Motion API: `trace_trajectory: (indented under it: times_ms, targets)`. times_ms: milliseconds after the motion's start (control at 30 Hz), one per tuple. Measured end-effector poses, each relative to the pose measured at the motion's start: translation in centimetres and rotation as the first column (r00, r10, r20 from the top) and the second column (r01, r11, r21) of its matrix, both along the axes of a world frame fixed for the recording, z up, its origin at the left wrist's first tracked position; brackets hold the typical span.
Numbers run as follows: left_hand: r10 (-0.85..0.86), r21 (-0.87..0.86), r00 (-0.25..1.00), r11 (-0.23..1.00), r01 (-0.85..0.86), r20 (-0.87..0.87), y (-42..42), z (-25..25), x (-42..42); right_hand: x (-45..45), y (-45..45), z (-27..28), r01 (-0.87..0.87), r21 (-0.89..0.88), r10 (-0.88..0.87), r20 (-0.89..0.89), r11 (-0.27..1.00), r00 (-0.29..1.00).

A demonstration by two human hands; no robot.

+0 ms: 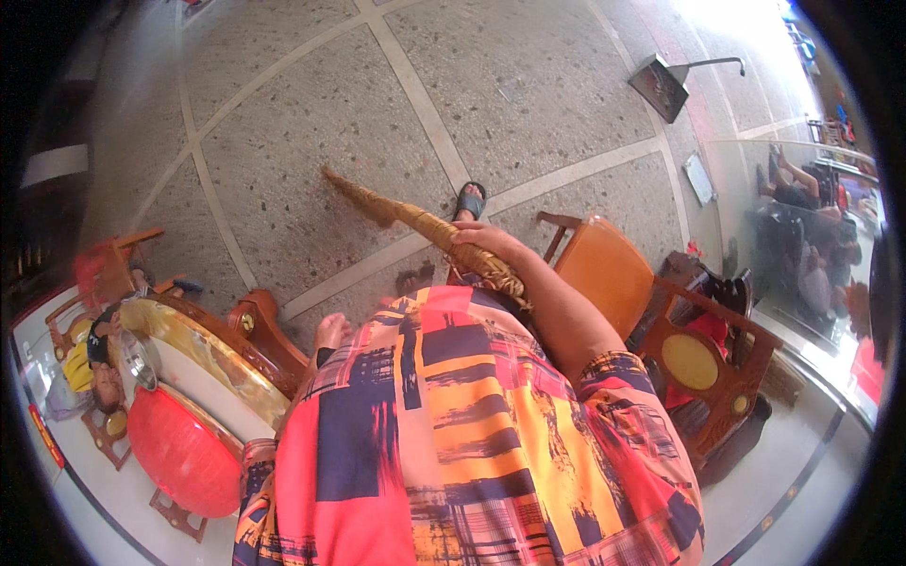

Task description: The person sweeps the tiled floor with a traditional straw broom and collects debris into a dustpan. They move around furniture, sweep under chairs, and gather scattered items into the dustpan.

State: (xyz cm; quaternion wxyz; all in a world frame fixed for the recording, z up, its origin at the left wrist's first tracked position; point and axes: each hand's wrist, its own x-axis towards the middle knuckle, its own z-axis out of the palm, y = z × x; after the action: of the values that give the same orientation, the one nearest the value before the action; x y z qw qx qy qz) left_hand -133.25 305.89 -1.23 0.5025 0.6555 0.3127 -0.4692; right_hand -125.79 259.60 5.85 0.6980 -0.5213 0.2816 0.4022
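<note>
My right hand (481, 237) is closed around a straw broom (425, 223), near its bound, thicker end. The broom slants across in front of me, and its narrow, frayed end points away to the upper left over the speckled floor (318, 127). Loose strands stick out of the end nearest my body. Low at my left side hangs my left hand (333, 331), holding nothing, fingers slightly apart. A sandalled foot (469, 201) shows just beyond the broom.
A metal dustpan (660, 86) lies at upper right, with debris in it. To my right stands a wooden chair (605, 269) beside a glass panel (800, 233). A table (212, 354) with a red basin (184, 449) is on my left, where another person (99, 375) sits.
</note>
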Motion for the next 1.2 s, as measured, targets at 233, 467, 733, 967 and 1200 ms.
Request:
trace_trajectory:
  times_ms: [233,467,733,967,1200]
  targets:
    - [-0.197,0.027,0.972,0.98,0.195,0.126,-5.6,-5.3,2.9,10.7,-13.6,3.5,0.229,0.111,-0.216,-0.113,0.967,0.97]
    - [-0.322,0.075,0.907,0.947,0.313,0.27,-14.9,-4.7,13.8,12.8,-26.8,4.4,0.576,0.0,-0.57,-0.147,0.818,0.809]
    - [-0.068,-0.265,0.997,0.961,0.072,0.025,-20.3,-5.5,27.8,15.0,-32.5,7.3,0.725,-0.296,-0.759,-0.003,0.622,0.651]
    - [-0.239,-0.288,0.962,0.919,0.268,0.132,-26.3,-7.9,42.0,16.8,-31.0,7.5,0.759,-0.397,-0.789,0.125,0.515,0.601]
    - [-0.372,0.02,0.928,0.928,0.372,-0.004,-35.3,-3.7,55.7,16.5,-28.3,9.2,0.919,-0.232,-0.928,0.118,0.319,0.352]
